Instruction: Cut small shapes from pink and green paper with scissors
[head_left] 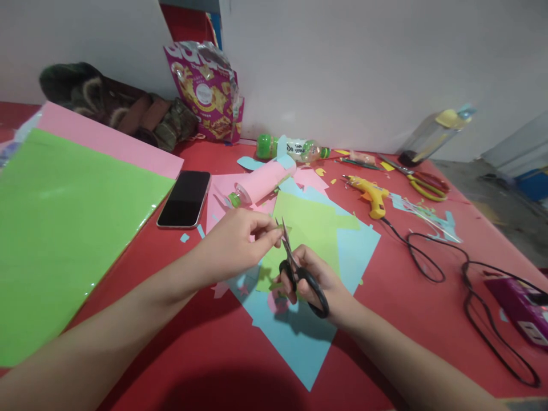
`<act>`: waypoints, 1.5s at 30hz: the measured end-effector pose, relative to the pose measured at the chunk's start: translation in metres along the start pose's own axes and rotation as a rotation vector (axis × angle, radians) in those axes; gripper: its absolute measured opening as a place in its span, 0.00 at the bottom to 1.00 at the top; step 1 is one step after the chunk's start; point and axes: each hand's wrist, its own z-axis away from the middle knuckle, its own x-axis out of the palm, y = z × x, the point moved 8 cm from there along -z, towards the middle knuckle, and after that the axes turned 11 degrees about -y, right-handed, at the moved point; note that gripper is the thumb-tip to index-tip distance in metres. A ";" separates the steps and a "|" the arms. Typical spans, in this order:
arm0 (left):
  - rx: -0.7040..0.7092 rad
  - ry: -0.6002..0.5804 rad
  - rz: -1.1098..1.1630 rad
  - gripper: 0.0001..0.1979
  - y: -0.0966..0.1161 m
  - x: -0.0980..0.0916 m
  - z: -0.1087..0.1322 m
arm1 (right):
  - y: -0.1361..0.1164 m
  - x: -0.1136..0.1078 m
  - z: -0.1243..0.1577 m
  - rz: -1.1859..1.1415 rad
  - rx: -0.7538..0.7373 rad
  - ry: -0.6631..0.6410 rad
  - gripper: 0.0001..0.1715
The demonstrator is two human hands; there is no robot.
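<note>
My left hand (pixel 250 237) pinches a small green paper piece (pixel 287 229) over the middle of the table. My right hand (pixel 314 274) has its fingers in the black handles of a pair of scissors (pixel 287 246). The scissors' blades point up and away, slightly parted, right beside the small piece and my left fingertips. Below both hands lie a light green sheet (pixel 314 220) and a blue sheet (pixel 295 348), with pink scraps (pixel 278 302) on them. Behind my left hand a bottle wrapped in pink paper (pixel 265 181) lies on its side.
A phone (pixel 185 200) and large green sheets (pixel 72 240) lie left on the red table (pixel 171 342). At the back are a snack bag (pixel 208 94) and a green-capped bottle (pixel 295 149). A yellow glue gun (pixel 372 197), its cable, larger scissors (pixel 428 185) and a power strip (pixel 520 311) lie right.
</note>
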 end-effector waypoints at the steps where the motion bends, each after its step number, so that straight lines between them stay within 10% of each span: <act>1: -0.002 -0.001 0.000 0.15 0.000 0.001 0.000 | 0.000 0.000 0.000 0.002 0.003 0.000 0.23; 45: -0.063 0.190 0.388 0.11 -0.007 0.018 0.008 | -0.001 -0.002 0.001 -0.040 -0.027 0.032 0.23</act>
